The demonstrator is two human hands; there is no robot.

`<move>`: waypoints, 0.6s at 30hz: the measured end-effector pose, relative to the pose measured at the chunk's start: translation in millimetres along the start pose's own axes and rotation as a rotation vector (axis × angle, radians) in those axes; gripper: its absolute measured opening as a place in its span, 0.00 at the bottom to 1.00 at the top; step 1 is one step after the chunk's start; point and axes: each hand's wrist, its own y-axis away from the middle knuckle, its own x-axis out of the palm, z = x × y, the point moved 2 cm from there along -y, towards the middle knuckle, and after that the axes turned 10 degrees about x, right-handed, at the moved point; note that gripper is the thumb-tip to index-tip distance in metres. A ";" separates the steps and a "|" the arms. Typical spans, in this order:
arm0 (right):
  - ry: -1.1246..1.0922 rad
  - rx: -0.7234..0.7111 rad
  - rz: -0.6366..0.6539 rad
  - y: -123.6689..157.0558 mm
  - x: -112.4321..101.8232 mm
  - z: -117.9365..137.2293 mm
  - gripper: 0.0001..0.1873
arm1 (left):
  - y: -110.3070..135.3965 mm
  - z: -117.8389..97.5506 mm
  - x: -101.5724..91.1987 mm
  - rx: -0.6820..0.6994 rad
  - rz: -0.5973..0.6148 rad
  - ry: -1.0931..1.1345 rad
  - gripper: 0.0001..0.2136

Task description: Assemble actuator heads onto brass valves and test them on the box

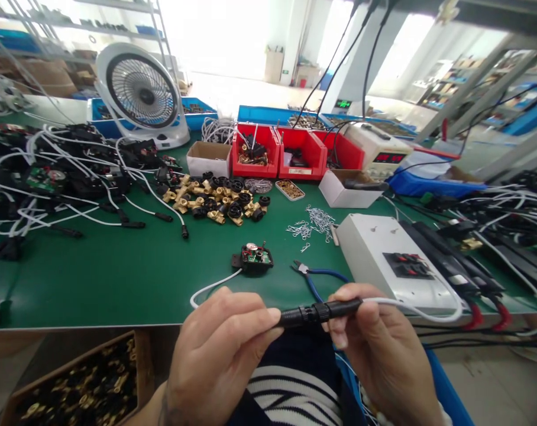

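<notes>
At the near edge of a green workbench (117,278), a person is holding a black cable connector (317,312) level between both hands, just above the lap. The left hand (224,355) is pinching its left end, fingers clamped on it; the right hand (375,349) is gripping the right end, where a white cable (406,306) is trailing away. Just beyond, a small black module (252,259) with an exposed circuit board and blue-handled pliers (315,277) are lying on the mat, with a pile of brass fittings (215,201) sitting farther back.
</notes>
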 end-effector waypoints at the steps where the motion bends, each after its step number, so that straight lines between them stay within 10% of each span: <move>1: 0.011 -0.015 0.013 0.5 0.0 0.0 0.10 | 0.2 0.2 -0.1 -0.009 -0.016 0.015 0.07; 18: 0.303 0.217 0.081 18.3 -45.1 -30.4 0.15 | 1.6 8.3 14.6 -0.112 0.333 0.211 0.09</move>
